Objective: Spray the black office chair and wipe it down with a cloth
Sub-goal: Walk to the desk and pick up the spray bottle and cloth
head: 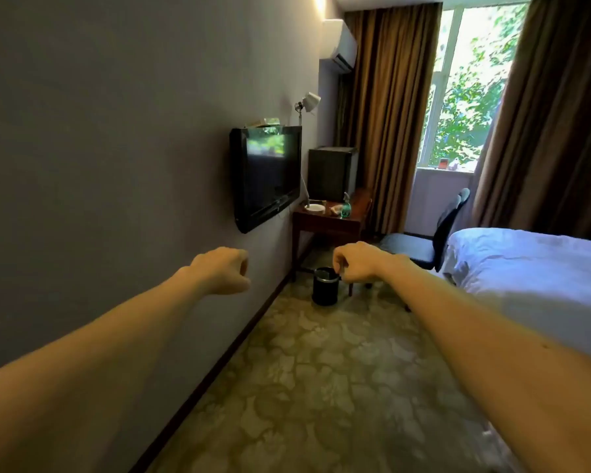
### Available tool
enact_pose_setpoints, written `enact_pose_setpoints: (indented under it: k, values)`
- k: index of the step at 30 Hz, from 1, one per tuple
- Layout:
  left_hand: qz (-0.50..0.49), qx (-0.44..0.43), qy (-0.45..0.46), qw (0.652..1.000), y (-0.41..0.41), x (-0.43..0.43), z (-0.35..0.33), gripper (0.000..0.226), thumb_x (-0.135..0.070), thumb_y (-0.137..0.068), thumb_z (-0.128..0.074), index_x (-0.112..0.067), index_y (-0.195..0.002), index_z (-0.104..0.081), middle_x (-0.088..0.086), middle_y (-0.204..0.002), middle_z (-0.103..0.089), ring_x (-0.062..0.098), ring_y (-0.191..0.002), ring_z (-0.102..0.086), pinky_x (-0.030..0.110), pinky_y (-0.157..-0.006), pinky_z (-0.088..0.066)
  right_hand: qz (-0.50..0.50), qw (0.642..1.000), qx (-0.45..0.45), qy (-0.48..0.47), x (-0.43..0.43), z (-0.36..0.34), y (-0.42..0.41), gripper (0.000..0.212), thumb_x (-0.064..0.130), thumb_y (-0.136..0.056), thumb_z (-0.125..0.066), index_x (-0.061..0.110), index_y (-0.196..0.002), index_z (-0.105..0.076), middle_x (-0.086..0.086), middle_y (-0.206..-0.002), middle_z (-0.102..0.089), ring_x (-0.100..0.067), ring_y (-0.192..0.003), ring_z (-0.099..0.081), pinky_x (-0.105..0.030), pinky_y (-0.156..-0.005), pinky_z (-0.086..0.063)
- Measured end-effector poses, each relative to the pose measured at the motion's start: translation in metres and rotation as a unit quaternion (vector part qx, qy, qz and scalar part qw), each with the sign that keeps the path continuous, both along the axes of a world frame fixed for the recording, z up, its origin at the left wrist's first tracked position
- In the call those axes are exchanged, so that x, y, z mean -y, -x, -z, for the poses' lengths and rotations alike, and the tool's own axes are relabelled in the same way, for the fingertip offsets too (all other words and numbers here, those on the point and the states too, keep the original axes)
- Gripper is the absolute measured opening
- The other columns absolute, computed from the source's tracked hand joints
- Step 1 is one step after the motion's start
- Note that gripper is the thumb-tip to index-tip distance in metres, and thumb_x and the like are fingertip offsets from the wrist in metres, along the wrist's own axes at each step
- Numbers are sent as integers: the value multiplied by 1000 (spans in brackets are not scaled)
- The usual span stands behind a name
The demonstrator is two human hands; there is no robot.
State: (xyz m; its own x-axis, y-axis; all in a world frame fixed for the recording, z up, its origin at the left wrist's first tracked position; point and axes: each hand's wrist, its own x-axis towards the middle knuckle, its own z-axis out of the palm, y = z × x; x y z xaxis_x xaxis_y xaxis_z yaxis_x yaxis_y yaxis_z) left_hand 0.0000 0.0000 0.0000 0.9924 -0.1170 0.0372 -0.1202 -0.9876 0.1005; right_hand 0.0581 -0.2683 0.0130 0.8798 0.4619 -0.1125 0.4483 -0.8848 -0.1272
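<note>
The black office chair (434,233) stands at the far end of the room, between the wooden desk (325,221) and the bed, its seat turned toward the desk. A green spray bottle (346,207) stands on the desk, with a crumpled cloth (335,209) beside it. Both my arms stretch forward, well short of the desk and chair. My left hand (224,271) is curled into a loose fist with nothing in it. My right hand (354,261) is also curled shut and holds nothing.
A wall-mounted TV (267,175) juts out on the left. A black waste bin (325,285) sits on the patterned carpet by the desk leg. The white bed (539,268) fills the right side. A dark mini fridge (331,174), lamp and curtains stand behind the desk.
</note>
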Motion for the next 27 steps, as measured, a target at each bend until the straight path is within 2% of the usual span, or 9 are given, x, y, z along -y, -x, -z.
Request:
enact_pose_setpoints:
  k: [5,9,12,15,18,23,27]
  values:
    - [16,-19,1,1000,-15,25,28,12,-32,-87,-57,-22,-92,-53,-4,-91,-56,16,-82,-55,33,-70,-48,14,1000,-25,13,11,33,-6,21,3,-80,-54,17,-95,-58,-6,-96,-59,-25,-84,-55,-36,-70,-46]
    - [20,-38,29,999,-28,39,55,14,-32,-86,-58,-20,-93,-54,-4,-89,-56,17,-83,-56,35,-73,-50,1,999,-36,6,19,54,-18,25,3,-83,-56,9,-107,-61,0,-86,-53,-20,-81,-50,-24,-57,-38]
    - [14,-58,34,998,-46,45,74,17,-32,-87,-57,-18,-94,-55,-1,-92,-57,18,-84,-56,36,-73,-49,-6,999,-40,-8,26,68,-38,25,3,-84,-56,8,-107,-62,7,-77,-48,-18,-80,-49,-19,-54,-35]
    - [12,-70,40,997,-75,56,85,17,-31,-87,-57,-17,-95,-55,0,-93,-58,18,-84,-56,34,-70,-47,-6,999,-38,-16,37,79,-68,24,2,-84,-55,9,-106,-61,9,-75,-46,-18,-80,-48,-18,-54,-34]
    - [27,-70,35,997,-114,76,88,10,-33,-87,-56,-25,-85,-51,-2,-94,-56,17,-85,-55,33,-71,-48,-7,999,-38,-14,52,85,-100,21,2,-83,-55,11,-101,-61,5,-79,-50,-19,-82,-49,-21,-56,-36]
    - [44,-76,45,995,-176,117,95,9,-36,-86,-55,-29,-84,-49,-4,-95,-55,17,-88,-55,35,-74,-49,13,998,-54,-37,78,92,-153,21,1,-83,-57,10,-101,-63,2,-85,-54,-21,-85,-53,-30,-72,-43]
    - [42,-71,55,995,-218,131,101,10,-36,-85,-55,-29,-85,-49,-6,-92,-55,16,-86,-54,35,-73,-47,8,997,-60,-41,88,95,-198,17,3,-83,-58,16,-93,-59,2,-84,-56,-21,-85,-54,-30,-71,-42]
